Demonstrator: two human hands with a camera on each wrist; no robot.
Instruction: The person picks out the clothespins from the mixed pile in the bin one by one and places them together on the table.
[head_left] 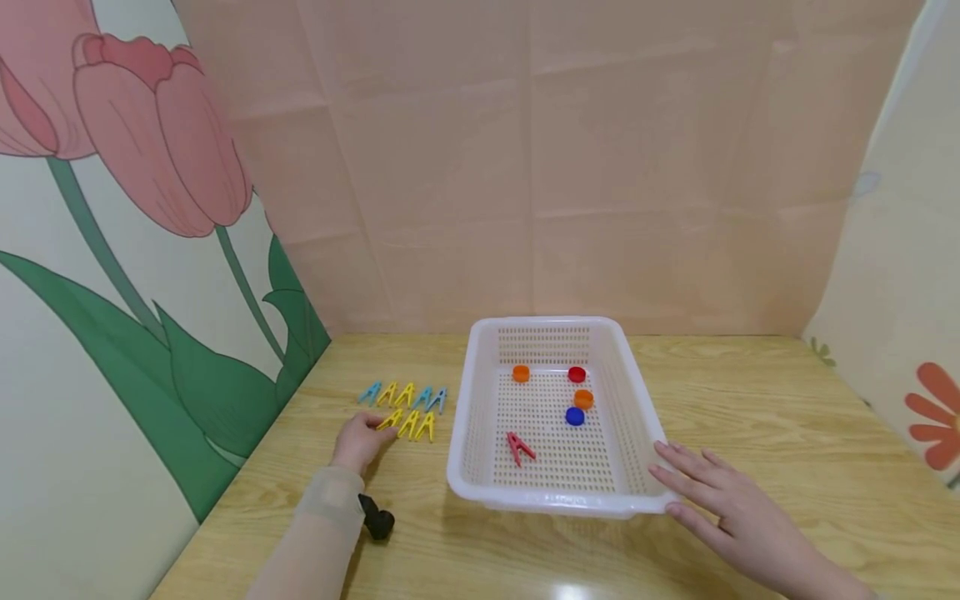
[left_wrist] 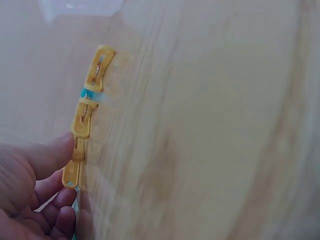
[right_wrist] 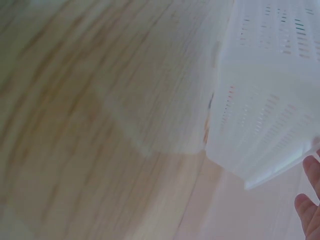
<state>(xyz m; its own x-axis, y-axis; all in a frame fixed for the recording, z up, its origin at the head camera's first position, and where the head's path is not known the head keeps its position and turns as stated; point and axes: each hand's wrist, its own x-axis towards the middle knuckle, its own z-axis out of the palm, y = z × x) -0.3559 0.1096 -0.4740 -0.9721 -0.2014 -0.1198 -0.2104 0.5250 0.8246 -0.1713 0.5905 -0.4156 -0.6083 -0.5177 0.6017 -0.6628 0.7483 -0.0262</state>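
My left hand [head_left: 360,443] pinches the leftmost yellow clothespin [head_left: 393,418] of the near row. In the left wrist view, the thumb and fingers of that hand [left_wrist: 32,192] meet around the end of this clothespin [left_wrist: 71,175], with other yellow clothespins [left_wrist: 83,119] lined up beyond it. Just behind is a second row of blue and yellow clothespins [head_left: 406,393]. My right hand [head_left: 731,512] lies with straight, spread fingers against the near right corner of the white plastic basket [head_left: 555,502]. Inside the basket lies a red clothespin [head_left: 519,447].
Also in the basket are two orange caps [head_left: 521,373], a red cap [head_left: 577,374] and a blue cap [head_left: 574,416]. A black object [head_left: 377,518] shows beside my left wrist. The wooden table [head_left: 750,400] ends at a pink-covered wall behind and a flower-painted wall on the left.
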